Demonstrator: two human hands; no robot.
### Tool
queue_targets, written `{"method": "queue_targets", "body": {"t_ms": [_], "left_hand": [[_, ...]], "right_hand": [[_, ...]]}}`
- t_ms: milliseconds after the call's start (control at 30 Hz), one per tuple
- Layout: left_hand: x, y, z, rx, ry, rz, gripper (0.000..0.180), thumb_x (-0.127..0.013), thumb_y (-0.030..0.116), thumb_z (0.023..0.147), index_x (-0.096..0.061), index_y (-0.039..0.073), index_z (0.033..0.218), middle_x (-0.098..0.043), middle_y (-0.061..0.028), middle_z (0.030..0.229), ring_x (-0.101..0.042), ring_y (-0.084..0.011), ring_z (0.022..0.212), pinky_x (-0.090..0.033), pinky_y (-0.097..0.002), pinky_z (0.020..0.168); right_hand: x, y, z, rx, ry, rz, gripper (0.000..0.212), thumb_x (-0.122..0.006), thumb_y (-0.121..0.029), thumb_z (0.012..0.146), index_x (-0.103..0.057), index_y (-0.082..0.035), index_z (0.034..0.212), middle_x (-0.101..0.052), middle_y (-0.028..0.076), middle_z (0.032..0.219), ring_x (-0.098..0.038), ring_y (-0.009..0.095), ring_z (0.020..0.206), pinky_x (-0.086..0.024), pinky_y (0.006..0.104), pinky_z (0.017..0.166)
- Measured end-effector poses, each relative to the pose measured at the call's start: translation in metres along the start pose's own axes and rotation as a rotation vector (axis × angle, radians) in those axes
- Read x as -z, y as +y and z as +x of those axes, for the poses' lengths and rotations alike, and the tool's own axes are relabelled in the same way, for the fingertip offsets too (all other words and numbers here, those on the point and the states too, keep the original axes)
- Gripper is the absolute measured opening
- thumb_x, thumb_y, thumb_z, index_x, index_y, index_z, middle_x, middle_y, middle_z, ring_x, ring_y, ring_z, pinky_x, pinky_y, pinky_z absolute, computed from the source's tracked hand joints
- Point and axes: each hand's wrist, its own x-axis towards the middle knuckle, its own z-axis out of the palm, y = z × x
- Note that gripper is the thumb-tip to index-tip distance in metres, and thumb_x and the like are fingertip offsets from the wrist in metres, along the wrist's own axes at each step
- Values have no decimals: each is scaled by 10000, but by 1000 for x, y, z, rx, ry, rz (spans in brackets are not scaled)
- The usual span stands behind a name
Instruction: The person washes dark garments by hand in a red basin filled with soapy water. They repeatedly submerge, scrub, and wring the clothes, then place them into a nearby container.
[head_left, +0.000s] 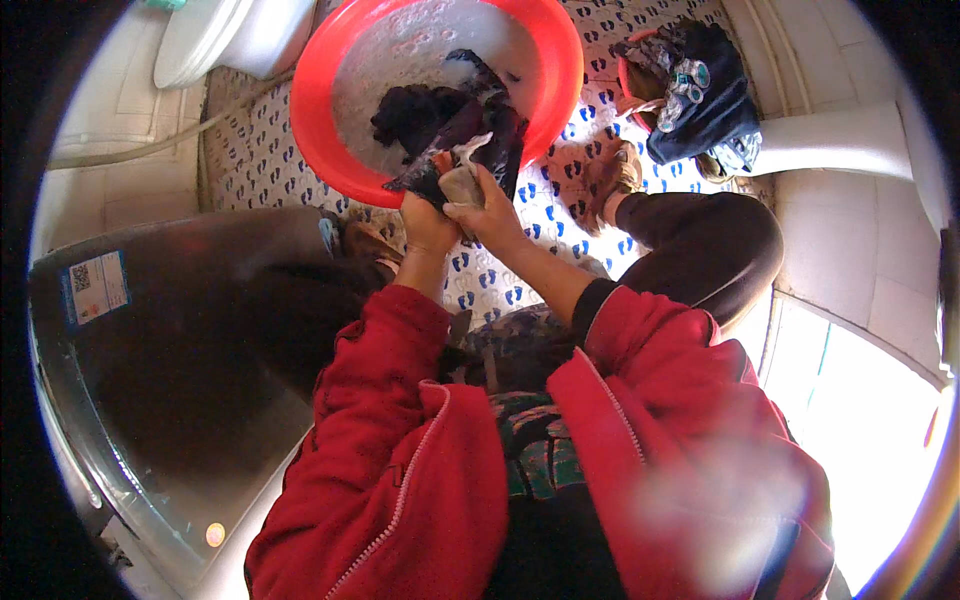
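Red jacket (pixel 430 490) fills the foreground, its sleeves running up to the fingers from the near side, zip open down the front. Off to the left of the fingers and back toward the body, it's a big dark glossy appliance (pixel 180 330), a label stuck near its far corner. Straight ahead of the fingers, just beyond them, sits the wide red basin (pixel 555 85), cloudy, sudsy water (pixel 430 40) inside. Out to the right, well apart from the fingers, a heap of dark clothes (pixel 705 100) spills over a smaller red container (pixel 638 108) on the footprint-patterned floor (pixel 280 150). Back to the fingers, and right against them comes the dark wet cloth (pixel 450 120), bunched in the water and draped up over the basin's near rim. Two bare hands meet side by side at that rim! Left hand (pixel 430 225) is at the cloth's near edge, its fingertips tucked out of sight, so I can't tell how tightly they close. Right hand (pixel 485 210) is clear enough: thumb and fingers clamped on a greyish-tan block (pixel 461 188), which sits right over the cloth, between the two hands.
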Motion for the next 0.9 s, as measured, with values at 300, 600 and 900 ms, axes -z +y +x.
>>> {"method": "queue_targets", "body": {"t_ms": [300,600,900], "left_hand": [[-5,1,-6,-107,-11,189,355,-423,333,1028,-630,85,1174,-663,-73,1192,-617,-293,1116,-478,-457,1033],[21,-3,0,67,29,-228,448,-431,347,1018,-571,41,1313,-622,-141,1318,-586,-338,1202,-444,-502,1088],[18,-13,-25,-130,646,75,667,-512,567,956,-523,71,1402,-581,-109,1376,-568,-329,1204,-428,-522,1060]], "right_hand": [[-12,32,-10,-446,159,243,686,-757,-410,838,-518,1,1333,-652,201,1209,-633,324,1100,-480,410,975],[18,60,3,-608,93,165,663,-799,-367,809,-534,-52,1329,-673,138,1143,-652,255,1018,-519,385,881],[77,44,33,-540,86,488,570,-732,-294,900,-482,-156,1393,-613,70,1100,-683,239,843,-593,369,660]]}}
